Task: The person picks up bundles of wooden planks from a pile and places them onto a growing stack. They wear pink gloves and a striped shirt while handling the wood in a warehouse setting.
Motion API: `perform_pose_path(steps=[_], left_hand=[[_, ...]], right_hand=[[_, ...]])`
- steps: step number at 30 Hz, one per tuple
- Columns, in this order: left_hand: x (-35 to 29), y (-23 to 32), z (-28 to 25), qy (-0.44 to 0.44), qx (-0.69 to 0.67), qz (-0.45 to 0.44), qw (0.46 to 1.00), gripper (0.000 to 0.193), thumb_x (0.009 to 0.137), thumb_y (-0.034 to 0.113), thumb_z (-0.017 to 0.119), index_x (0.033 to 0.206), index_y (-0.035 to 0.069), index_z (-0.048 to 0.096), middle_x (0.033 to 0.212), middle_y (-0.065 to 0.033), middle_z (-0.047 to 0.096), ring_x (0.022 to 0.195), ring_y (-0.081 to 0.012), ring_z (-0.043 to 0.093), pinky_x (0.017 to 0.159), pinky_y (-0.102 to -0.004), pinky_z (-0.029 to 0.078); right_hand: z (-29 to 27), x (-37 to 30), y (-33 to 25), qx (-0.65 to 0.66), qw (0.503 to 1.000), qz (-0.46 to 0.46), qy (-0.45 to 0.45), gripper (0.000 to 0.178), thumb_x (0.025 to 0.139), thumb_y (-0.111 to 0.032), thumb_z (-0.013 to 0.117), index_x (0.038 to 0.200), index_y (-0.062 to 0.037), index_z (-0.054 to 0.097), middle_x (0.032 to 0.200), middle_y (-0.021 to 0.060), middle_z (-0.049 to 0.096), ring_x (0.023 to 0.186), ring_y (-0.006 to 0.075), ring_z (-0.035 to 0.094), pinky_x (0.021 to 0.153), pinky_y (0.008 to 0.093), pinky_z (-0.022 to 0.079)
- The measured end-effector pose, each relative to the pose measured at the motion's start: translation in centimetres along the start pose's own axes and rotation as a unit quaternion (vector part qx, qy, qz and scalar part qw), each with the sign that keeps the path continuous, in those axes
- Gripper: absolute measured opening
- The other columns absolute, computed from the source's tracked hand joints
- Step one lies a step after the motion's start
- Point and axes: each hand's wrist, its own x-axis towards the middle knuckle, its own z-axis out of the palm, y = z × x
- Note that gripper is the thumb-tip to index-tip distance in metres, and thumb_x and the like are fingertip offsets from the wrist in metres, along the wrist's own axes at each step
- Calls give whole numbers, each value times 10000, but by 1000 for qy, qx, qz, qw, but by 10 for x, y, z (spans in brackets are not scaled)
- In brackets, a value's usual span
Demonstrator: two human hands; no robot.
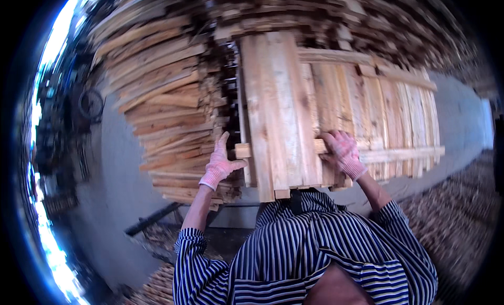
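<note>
Several light planks (278, 105) lie side by side in front of me, with a batten (242, 150) running crosswise beneath them and sticking out on both sides. My left hand (219, 164), in a pinkish-white knit glove, has its thumb and fingers spread apart beside the batten's left end. Its thumb tip is close to that end; whether they touch is hard to tell. On the other side, my right hand (344, 154), gloved alike, has its fingers curled over the batten's right end. Under the planks and to the right lies a slatted wooden panel (388, 105) with crosspieces.
A tall stack of rough boards (168, 116) stands close on the left. More stacked timber (315, 11) rises behind the panel. Wood piles (446, 200) line the right side. A dark metal bar (152, 218) juts out at lower left, and a wheel (91, 103) stands farther off.
</note>
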Motion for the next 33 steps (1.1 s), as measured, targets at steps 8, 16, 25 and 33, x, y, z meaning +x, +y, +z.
perform_pose_path(steps=[8, 16, 25, 33], left_hand=[[-19, 21, 6, -16, -43, 37, 998, 1014, 628, 152, 924, 1504, 113, 414, 1647, -202, 242, 1497, -372, 311, 1224, -377, 300], [25, 6, -23, -105, -325, 89, 936, 683, 873, 215, 792, 1453, 62, 465, 1480, -127, 501, 1358, -267, 492, 1126, -357, 414], [175, 57, 15, 116, -347, -37, 930, 749, 1018, 501, 544, 1536, -12, 377, 1501, -185, 496, 1368, -294, 466, 1155, -372, 341], [197, 69, -30, 25, -310, 28, 950, 690, 999, 437, 605, 1476, -36, 448, 1517, -171, 482, 1383, -275, 462, 1158, -397, 362]], right_hand=[[-23, 19, 16, 84, 988, -6, -133, 966, 656, -456, 882, 1463, -117, 473, 1422, 196, 503, 1302, 383, 507, 1116, 489, 409], [-31, 86, -11, 452, 872, 170, 77, 799, 954, -472, 680, 1537, -17, 379, 1477, 172, 519, 1331, 265, 539, 1072, 327, 462], [-22, 137, -66, 449, 859, 240, 56, 1000, 882, -702, 595, 1572, -36, 310, 1492, 265, 490, 1392, 371, 482, 1149, 384, 390], [31, 129, -15, 460, 854, 219, 110, 916, 952, -633, 550, 1561, 3, 296, 1489, 306, 466, 1413, 409, 436, 1166, 400, 356]])
